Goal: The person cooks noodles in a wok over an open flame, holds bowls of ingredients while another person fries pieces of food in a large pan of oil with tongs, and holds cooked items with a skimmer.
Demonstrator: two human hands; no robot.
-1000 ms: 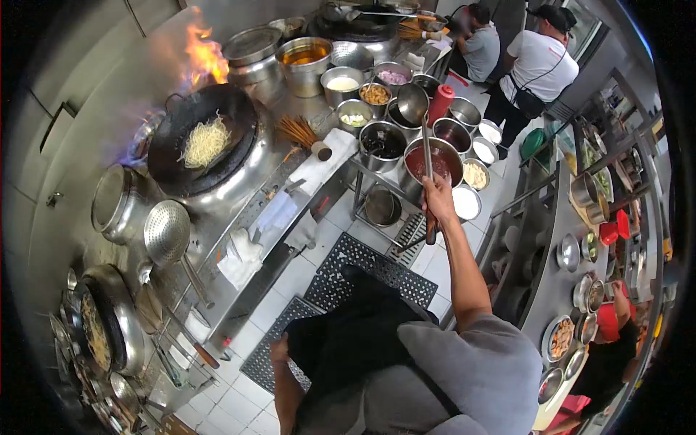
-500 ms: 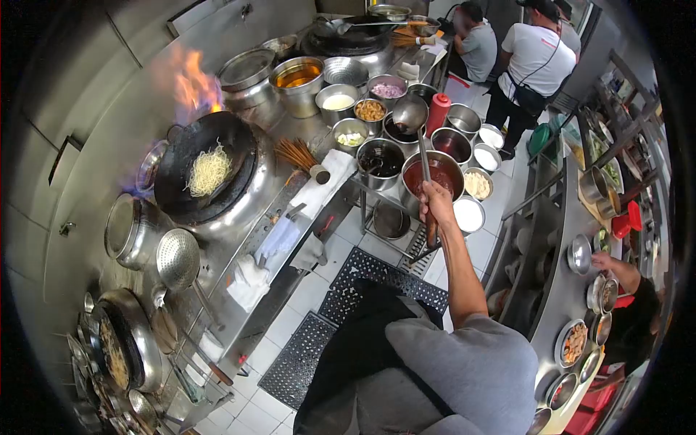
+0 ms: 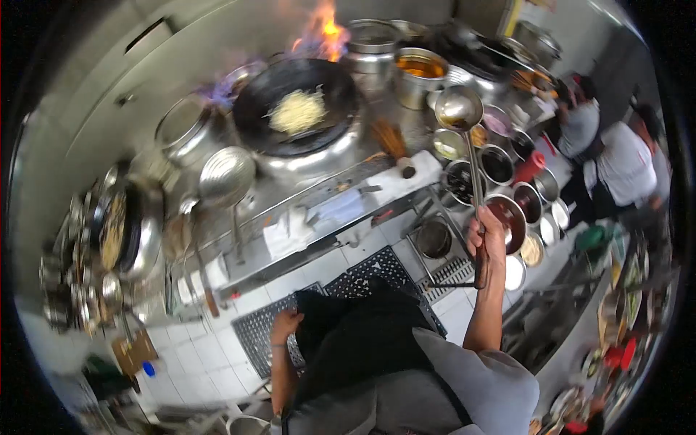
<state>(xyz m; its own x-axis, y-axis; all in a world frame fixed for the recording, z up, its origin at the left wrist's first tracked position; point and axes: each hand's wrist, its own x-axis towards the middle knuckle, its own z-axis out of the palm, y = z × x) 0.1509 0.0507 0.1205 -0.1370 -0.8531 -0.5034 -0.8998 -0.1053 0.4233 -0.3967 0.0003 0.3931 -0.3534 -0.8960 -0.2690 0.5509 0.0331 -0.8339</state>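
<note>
My right hand [image 3: 489, 235] is closed around the wooden handle of a metal ladle [image 3: 460, 109]. The ladle is raised, its bowl at the edge of the stove near the pots of sauces. Behind my hand stands a pot of red-brown sauce [image 3: 507, 220]. My left hand [image 3: 286, 326] hangs low beside the black apron [image 3: 362, 333], its fingers curled; whether anything is in them I cannot make out. Pale noodles [image 3: 299, 112] lie in a black wok [image 3: 254, 109] on the stove, with flames [image 3: 326, 32] rising behind it.
A perforated skimmer [image 3: 227, 176] and a bamboo brush [image 3: 394, 141] lie on the stove top. A second wok [image 3: 119, 225] stands at far left. Several sauce and ingredient pots crowd the right side. Two people [image 3: 627, 159] are at the back right. Black rubber mats [image 3: 254, 330] cover the floor.
The view has turned toward the left. The ladle has risen from above the sauce pots toward the stove, still in my right hand. My left hand has come into view.
</note>
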